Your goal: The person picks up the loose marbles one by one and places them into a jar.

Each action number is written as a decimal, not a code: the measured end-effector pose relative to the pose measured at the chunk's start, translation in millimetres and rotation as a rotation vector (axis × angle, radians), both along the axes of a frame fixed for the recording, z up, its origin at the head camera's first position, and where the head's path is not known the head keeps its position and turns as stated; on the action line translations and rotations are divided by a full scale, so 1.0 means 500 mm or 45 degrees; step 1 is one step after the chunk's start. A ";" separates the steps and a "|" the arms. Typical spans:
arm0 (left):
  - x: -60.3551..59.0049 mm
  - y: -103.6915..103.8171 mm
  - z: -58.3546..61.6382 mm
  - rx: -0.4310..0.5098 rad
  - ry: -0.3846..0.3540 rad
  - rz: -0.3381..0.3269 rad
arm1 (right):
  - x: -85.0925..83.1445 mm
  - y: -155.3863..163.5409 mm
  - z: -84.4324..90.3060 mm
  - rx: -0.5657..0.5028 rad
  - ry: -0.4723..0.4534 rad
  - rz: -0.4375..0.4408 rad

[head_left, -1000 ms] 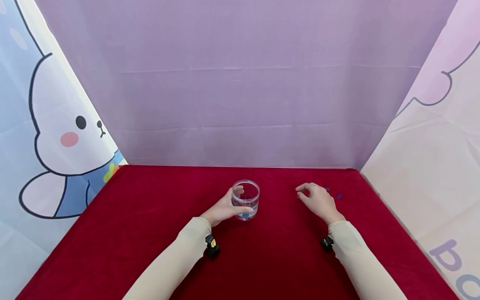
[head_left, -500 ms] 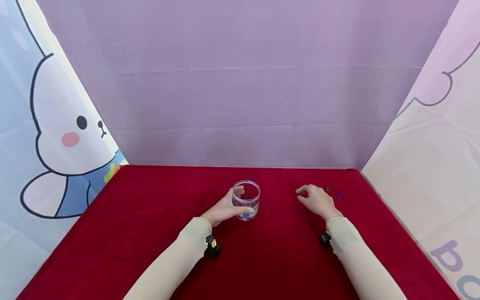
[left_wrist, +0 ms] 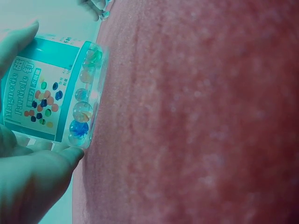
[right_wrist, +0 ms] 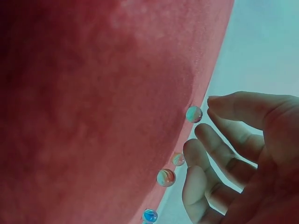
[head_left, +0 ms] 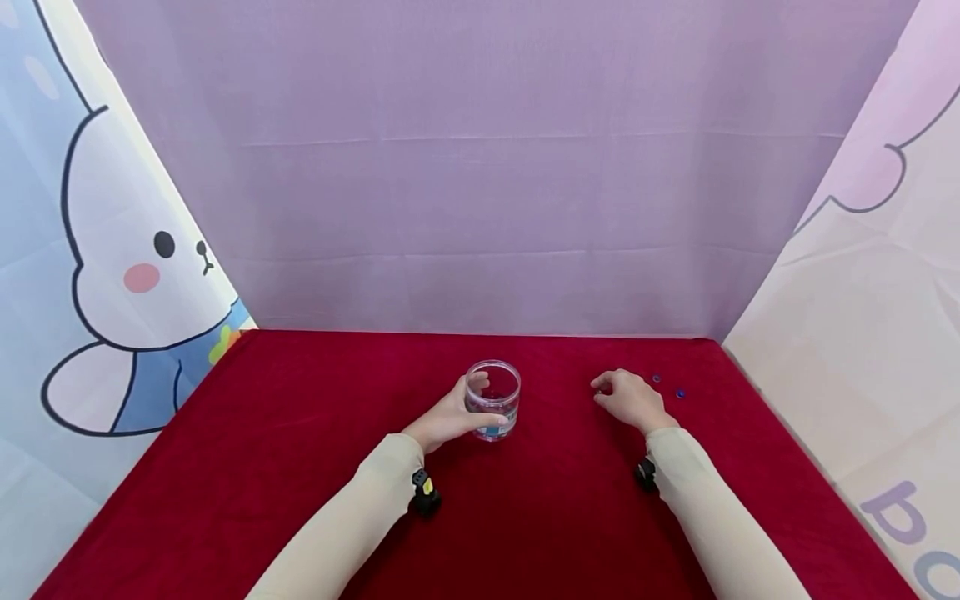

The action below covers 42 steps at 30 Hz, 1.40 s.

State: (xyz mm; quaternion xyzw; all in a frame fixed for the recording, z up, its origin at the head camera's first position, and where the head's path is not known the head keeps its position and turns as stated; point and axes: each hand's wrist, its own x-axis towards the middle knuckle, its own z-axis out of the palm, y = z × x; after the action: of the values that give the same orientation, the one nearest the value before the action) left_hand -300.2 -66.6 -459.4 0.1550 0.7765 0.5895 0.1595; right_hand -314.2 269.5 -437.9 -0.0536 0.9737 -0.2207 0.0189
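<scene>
Marbles (right_wrist: 194,114) at centre frame sit loose beside the right hand (head_left: 633,400) — its curled, empty fingers could nudge them rolling — while the left hand (head_left: 450,417) grips the jar (head_left: 492,400).

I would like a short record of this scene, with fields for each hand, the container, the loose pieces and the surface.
left hand: grips the clear jar from its side
clear jar: upright on the cloth, open top, teal label, marbles at the bottom
right hand: fingers curled over the cloth, close to the loose marbles, holding none that shows
loose marbles: several lie on the cloth; two blue ones beyond the hand
surface: red cloth
</scene>
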 end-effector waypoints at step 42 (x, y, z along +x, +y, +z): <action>-0.002 -0.001 -0.007 0.001 -0.004 0.003 | -0.007 0.003 0.004 -0.030 -0.106 -0.018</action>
State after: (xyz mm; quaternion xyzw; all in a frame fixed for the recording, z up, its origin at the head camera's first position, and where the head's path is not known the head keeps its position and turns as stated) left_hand -301.4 -67.0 -463.1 0.1533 0.7762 0.5904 0.1597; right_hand -317.7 270.8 -435.9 -0.0377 0.9698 -0.2342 0.0571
